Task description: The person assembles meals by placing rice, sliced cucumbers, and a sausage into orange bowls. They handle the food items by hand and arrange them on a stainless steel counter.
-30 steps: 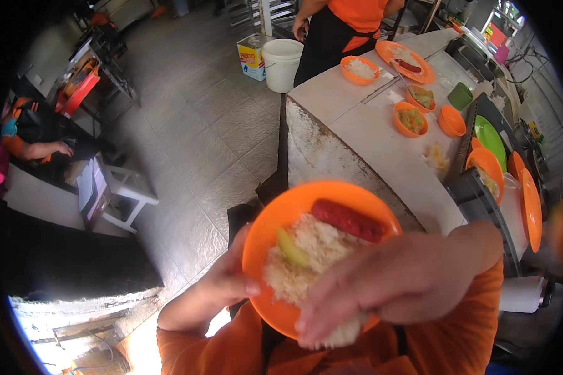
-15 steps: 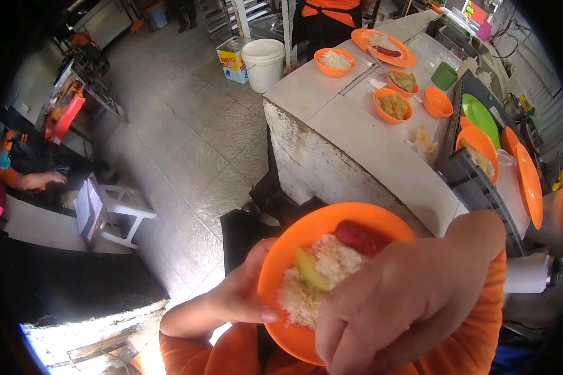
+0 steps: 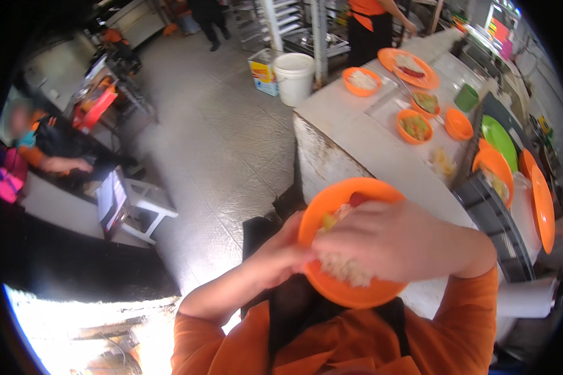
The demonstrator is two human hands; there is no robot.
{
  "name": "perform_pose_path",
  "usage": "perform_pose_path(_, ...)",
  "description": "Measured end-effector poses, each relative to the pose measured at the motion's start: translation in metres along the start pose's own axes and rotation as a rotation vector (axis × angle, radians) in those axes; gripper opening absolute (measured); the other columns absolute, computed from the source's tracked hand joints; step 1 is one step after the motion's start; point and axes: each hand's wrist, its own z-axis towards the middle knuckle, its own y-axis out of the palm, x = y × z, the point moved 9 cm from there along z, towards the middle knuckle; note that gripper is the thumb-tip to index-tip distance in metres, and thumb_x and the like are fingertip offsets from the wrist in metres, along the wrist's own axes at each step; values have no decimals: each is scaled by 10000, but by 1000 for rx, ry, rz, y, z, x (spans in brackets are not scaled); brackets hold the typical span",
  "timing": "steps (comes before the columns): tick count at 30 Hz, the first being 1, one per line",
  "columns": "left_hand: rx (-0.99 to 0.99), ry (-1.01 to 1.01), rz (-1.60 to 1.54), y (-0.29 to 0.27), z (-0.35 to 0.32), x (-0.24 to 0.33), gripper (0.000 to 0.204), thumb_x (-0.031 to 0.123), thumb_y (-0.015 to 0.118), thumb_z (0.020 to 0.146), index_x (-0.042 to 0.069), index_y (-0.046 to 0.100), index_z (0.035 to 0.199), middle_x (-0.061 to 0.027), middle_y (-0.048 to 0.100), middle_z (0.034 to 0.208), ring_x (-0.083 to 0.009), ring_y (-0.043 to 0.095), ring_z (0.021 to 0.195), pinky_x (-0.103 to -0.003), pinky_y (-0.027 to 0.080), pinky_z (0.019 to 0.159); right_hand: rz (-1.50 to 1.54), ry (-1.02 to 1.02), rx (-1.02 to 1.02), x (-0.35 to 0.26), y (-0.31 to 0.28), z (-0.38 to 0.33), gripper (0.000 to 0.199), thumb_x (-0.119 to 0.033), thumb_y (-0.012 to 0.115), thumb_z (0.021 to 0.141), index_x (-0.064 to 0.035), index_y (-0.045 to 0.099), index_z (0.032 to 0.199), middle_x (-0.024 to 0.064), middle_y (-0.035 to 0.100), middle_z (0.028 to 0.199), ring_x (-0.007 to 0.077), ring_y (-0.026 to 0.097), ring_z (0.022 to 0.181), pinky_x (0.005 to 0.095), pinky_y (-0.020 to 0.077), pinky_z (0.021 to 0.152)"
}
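In front of my chest I hold an orange plate, tilted a little. My left hand is closed on its left rim, thumb over the edge. White rice lies on the plate with a yellow-green slice and a red sausage, mostly covered by my other hand. Over the food is my right hand, its bent fingers bunched at the rice. The fingertips are blurred and partly hidden, so whatever they pinch cannot be made out.
A tiled counter to the right bears small orange bowls, a plate with rice and sausage, a green cup and a dark crate with plates. Beyond are a white bucket and a co-worker. Another person sits left near a white stool.
The plate and both hands appear farther up the picture. My right hand has shifted from the plate's lower right across the food, covering most of the sausage. The whole view has swung.
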Motion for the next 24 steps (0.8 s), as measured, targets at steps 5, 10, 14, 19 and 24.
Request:
perform_pose_path(5,116,124,-47,-37,65,-3,750,177,682,866,85,198,1431,-131,556,1178,-228,625,1027,-332,572,793,-174,326,143,67,-12,2,285,-34,604,782,-99,644,1057,122,644,1004,305,636,931,381,516,782)
perform_pose_path(10,251,237,0,-48,118,9,698,184,660,887,102,204,1409,-127,552,1180,-210,630,983,-369,545,858,-162,408,419,134,-28,-15,211,-8,600,814,-58,628,1017,121,643,956,328,629,896,375,502,762)
perform_pose_path(14,316,262,-1,-55,140,11,642,179,635,900,115,229,1393,-128,538,1222,-232,636,1011,-380,558,845,-225,464,433,164,-34,-28,170,0,604,822,-36,609,988,135,619,948,322,626,871,373,491,734)
perform_pose_path(19,393,275,-45,-65,148,7,636,146,655,871,117,256,1365,-129,557,1160,-234,636,932,-363,559,822,-138,550,497,189,-38,-39,117,-14,628,808,-28,588,917,137,609,936,303,628,834,364,484,705)
perform_pose_path(24,395,308,-79,-74,155,1,518,142,621,883,116,339,1317,-108,543,1188,-263,641,951,-368,569,831,-163,583,431,212,-30,-46,108,-42,643,806,-26,571,886,128,611,876,284,624,798,358,482,689)
